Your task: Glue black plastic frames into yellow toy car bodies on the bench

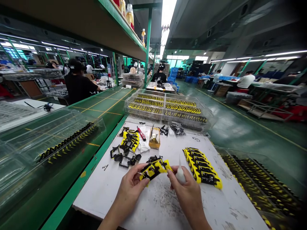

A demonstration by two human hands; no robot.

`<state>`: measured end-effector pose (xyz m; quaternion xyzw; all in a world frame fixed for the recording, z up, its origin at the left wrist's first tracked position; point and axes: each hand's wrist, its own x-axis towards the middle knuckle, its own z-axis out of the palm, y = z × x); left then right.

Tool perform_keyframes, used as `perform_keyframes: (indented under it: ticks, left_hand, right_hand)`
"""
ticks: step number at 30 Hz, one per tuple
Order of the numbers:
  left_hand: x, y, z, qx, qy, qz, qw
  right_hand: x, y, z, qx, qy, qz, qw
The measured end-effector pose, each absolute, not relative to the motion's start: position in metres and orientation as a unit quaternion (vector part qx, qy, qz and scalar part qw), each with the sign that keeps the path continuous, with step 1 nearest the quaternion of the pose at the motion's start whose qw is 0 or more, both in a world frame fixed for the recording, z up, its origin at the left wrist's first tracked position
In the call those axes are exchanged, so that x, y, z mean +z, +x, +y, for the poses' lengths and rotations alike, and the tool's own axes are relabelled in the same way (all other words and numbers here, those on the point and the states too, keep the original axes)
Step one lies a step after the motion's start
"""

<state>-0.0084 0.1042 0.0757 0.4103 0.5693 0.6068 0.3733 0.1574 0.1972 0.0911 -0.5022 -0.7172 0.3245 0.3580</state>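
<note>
A yellow and black plastic part (154,170) is held over the white table, its left end between the thumb and fingers of my left hand (131,187). My right hand (185,190) touches the part's right end with thumb and fingertips, and also grips a small translucent bottle (180,175) whose thin nozzle points up. Small black pieces (153,158) lie just behind the held part. To the right sits a row of several yellow and black parts (202,167). Loose yellow and black parts (129,140) and black frames (124,158) lie at the left.
On the white table (96,195) are a small open box (154,139), a red tool (141,133) and a plastic bag of black pieces (177,128). Clear trays (165,107) of parts stand behind, left and right. A green conveyor (62,179) runs at left. People sit farther off.
</note>
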Motion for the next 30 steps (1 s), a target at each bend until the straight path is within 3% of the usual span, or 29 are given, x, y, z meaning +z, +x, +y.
perform_keyframes:
  ticks: [6,10,13,18,24,26,30]
  left_hand:
    - [0.086,-0.005,0.096,0.536,0.511,0.576,0.345]
    - [0.082,-0.024,0.095,0.583,0.402,0.614,0.348]
    - [0.069,-0.057,0.098,0.599,0.323,0.689,0.250]
    - [0.049,-0.094,0.105,0.489,0.349,0.793,0.104]
    - [0.061,-0.074,0.109,0.435,0.405,0.801,-0.071]
    - [0.071,-0.055,0.109,0.466,0.404,0.786,-0.050]
    - [0.083,-0.016,0.115,0.549,0.411,0.685,0.247]
  right_hand:
    - [0.090,0.163,0.201,0.278,-0.487,-0.724,0.402]
    - [0.092,0.167,0.210,0.351,-0.525,-0.671,0.389]
    - [0.087,0.169,0.217,0.432,-0.533,-0.620,0.381]
    - [0.074,0.169,0.218,0.545,-0.511,-0.534,0.396]
    - [0.073,0.164,0.210,0.566,-0.507,-0.536,0.367]
    - [0.073,0.162,0.205,0.553,-0.508,-0.554,0.359]
    - [0.074,0.156,0.195,0.534,-0.498,-0.590,0.345]
